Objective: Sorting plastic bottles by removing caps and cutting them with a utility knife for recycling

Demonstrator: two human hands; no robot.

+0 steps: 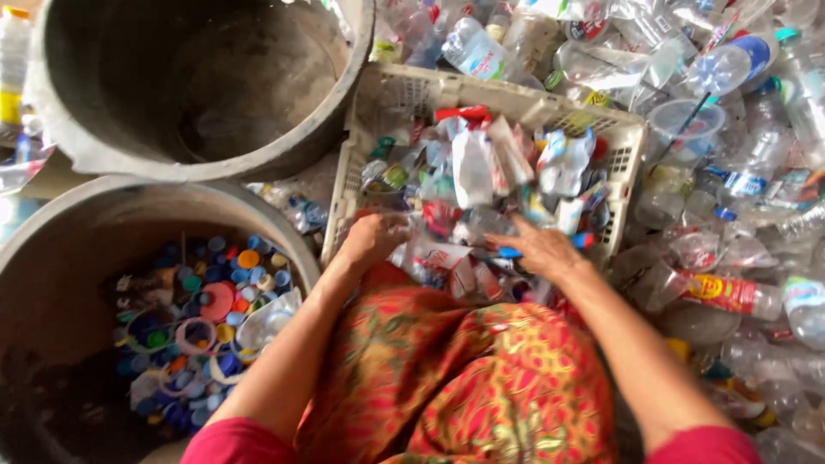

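A cream plastic basket (404, 90) in front of me is filled with crumpled plastic labels and wrappers (481, 180). My left hand (371, 238) rests at the basket's near left rim, fingers curled into the scraps; whether it grips a piece I cannot tell. My right hand (541, 247) lies flat on the scraps at the near right, fingers spread, touching a blue piece (511, 253). My lap, in red and orange patterned cloth (464, 369), sits just below the basket.
A large grey tub (77, 155) stands at top left. Another grey tub (77, 232) at lower left holds several coloured bottle caps (215, 301). Clear plastic bottles (739, 180) are heaped along the top and right side.
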